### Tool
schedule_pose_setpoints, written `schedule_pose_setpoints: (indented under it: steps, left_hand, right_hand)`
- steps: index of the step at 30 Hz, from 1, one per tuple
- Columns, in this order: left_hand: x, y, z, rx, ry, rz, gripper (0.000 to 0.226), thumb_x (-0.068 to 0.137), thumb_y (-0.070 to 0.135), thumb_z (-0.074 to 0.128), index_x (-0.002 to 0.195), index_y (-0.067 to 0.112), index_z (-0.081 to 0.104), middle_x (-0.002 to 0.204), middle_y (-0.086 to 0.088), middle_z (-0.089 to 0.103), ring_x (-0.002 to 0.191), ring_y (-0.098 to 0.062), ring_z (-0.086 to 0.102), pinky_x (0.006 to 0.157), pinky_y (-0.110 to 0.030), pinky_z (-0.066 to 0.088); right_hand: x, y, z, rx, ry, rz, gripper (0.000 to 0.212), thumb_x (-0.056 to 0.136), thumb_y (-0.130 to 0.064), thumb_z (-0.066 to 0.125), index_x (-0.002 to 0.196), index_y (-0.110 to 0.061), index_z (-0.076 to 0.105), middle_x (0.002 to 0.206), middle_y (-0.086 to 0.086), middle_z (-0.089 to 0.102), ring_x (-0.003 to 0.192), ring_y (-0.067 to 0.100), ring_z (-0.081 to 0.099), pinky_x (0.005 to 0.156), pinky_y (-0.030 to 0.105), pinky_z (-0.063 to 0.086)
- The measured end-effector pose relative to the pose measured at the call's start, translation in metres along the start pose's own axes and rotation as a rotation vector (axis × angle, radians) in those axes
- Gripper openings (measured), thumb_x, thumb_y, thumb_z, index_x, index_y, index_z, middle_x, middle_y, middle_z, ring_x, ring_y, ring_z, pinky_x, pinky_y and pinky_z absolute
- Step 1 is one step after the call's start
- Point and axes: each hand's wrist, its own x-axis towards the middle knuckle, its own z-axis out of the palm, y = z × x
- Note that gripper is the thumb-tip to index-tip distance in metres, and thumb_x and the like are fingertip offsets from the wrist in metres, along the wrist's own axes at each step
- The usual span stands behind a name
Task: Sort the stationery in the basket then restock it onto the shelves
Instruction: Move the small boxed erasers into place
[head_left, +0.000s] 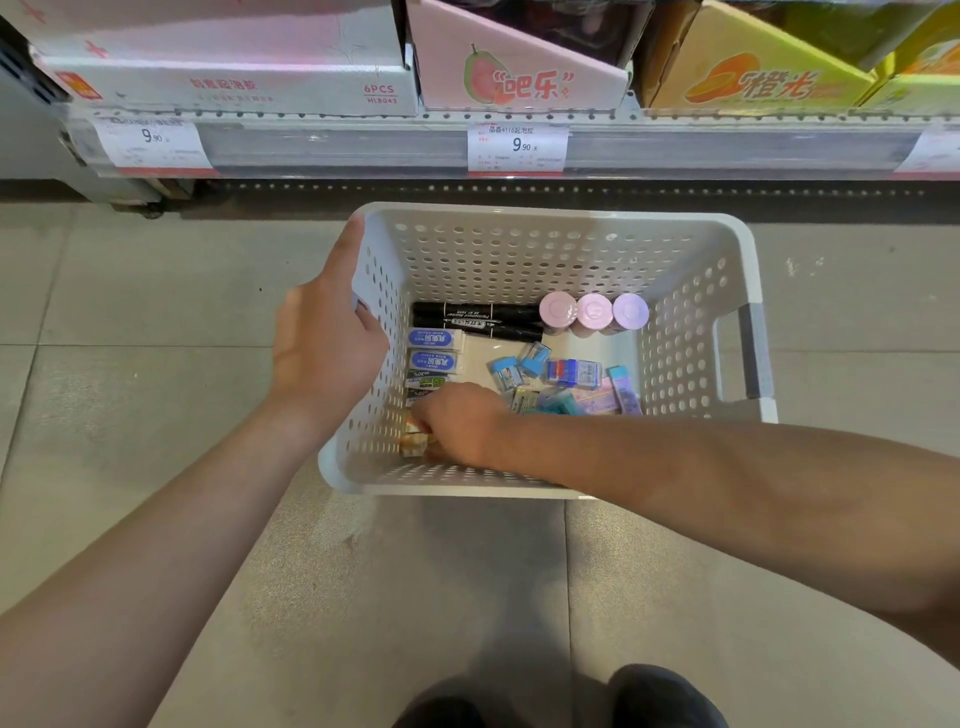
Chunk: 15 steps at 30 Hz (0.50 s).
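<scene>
A white perforated basket (524, 244) is held above the tiled floor. My left hand (324, 338) grips its left rim. My right hand (457, 423) reaches into the near left corner and its fingers curl around small orange-and-white erasers (415, 446). Inside lie black permanent markers (480, 317), blue-labelled erasers (434, 349), three pastel round-capped containers (592, 310) and a pile of small blue sharpeners and lead boxes (563, 382).
A low store shelf (363, 150) runs across the top with price tags reading 9.90. On it stand a white carton (234, 78), a pink guava box (514, 78) and yellow boxes (753, 67). My dark shoes (665, 699) show at the bottom.
</scene>
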Motion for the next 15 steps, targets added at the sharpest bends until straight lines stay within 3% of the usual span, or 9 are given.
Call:
schedule_pose_setpoints:
  steps: [2,7,11,15]
  left_hand:
    - [-0.001,0.000,-0.001,-0.001,-0.002,0.010,0.074,0.087,-0.006,0.042,0.151,0.024,0.025,0.051,0.002,0.029,0.044,-0.012,0.028,0.039,-0.018,0.028]
    - [-0.001,0.000,0.000,0.009,-0.001,0.005,0.073,0.088,-0.005,0.042,0.152,0.025,0.024,0.052,0.001,0.032,0.044,-0.012,0.030,0.041,-0.020,0.027]
    - [-0.001,0.001,0.000,0.009,-0.001,-0.001,0.073,0.088,-0.005,0.042,0.152,0.025,0.024,0.052,-0.001,0.034,0.045,-0.013,0.032,0.044,-0.024,0.027]
    - [-0.001,0.001,-0.001,0.007,0.005,0.006,0.072,0.088,-0.005,0.042,0.151,0.023,0.025,0.052,0.000,0.032,0.045,-0.012,0.030,0.043,-0.023,0.026]
  right_hand:
    - [-0.002,0.006,-0.001,-0.070,-0.024,-0.069,0.018,0.090,-0.019,0.057,0.101,-0.008,0.066,0.093,0.008,0.064,0.086,0.023,0.061,0.068,0.028,0.048]
    - [-0.010,0.020,-0.001,-0.166,-0.074,-0.178,0.026,0.092,-0.015,0.050,0.112,-0.008,0.064,0.107,0.013,0.065,0.099,0.029,0.061,0.076,0.029,0.047]
    - [-0.010,0.017,-0.002,-0.329,-0.109,-0.255,0.027,0.094,-0.016,0.047,0.113,-0.007,0.064,0.105,0.012,0.066,0.097,0.027,0.063,0.075,0.031,0.050]
    - [-0.010,0.029,-0.022,-0.304,-0.101,-0.273,0.024,0.097,-0.018,0.041,0.106,-0.008,0.061,0.094,0.008,0.064,0.086,0.023,0.061,0.071,0.032,0.051]
